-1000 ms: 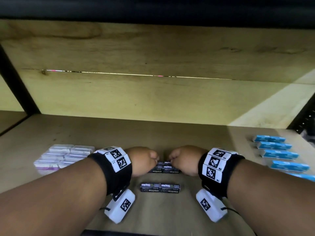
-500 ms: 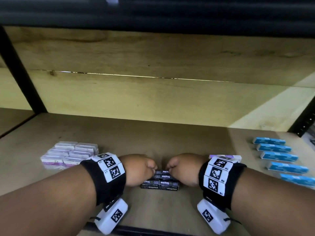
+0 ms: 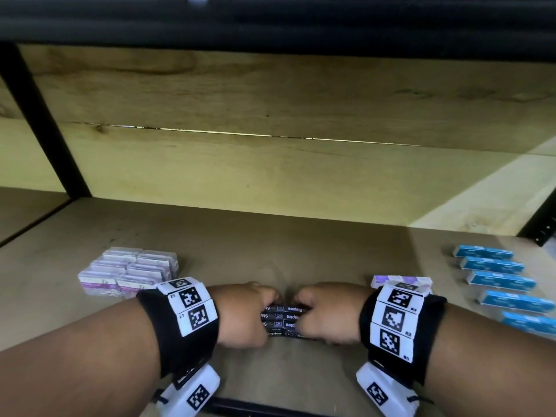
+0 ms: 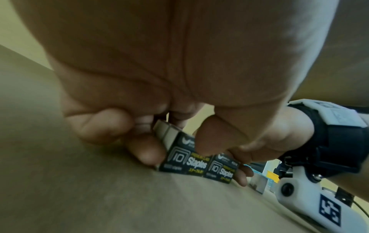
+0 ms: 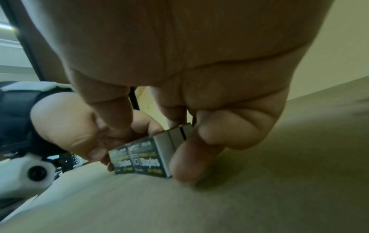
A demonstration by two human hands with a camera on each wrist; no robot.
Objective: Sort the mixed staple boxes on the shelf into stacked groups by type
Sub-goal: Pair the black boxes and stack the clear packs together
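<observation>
Wooden shelf board (image 3: pixel 301 233) carries everything, and reading from nine o'clock across to three: a block of white-and-purple staple boxes (image 3: pixel 129 270) sits packed together at about nine o'clock of the hands, well apart from them. Next comes the left hand (image 3: pixel 243 316), its fingers curled round the left end of the black staple boxes (image 3: pixel 282 322), thumb (image 4: pixel 209 138) pressed on the printed front face and fingertips against the end near the board. These black boxes, marked "Staples", lie grouped side by side and layered at the centre, low toward six o'clock, resting on the shelf. At their right end the right hand (image 3: pixel 328 317) grips likewise, one finger (image 5: pixel 191 159) laid against the grey end face and touching the board. Just behind the right wrist, at about two o'clock of the black group, lies a single white-and-purple box (image 3: pixel 400 281). Farthest toward three o'clock, a row of blue staple boxes (image 3: pixel 499 281) lies spaced apart, one behind another.
</observation>
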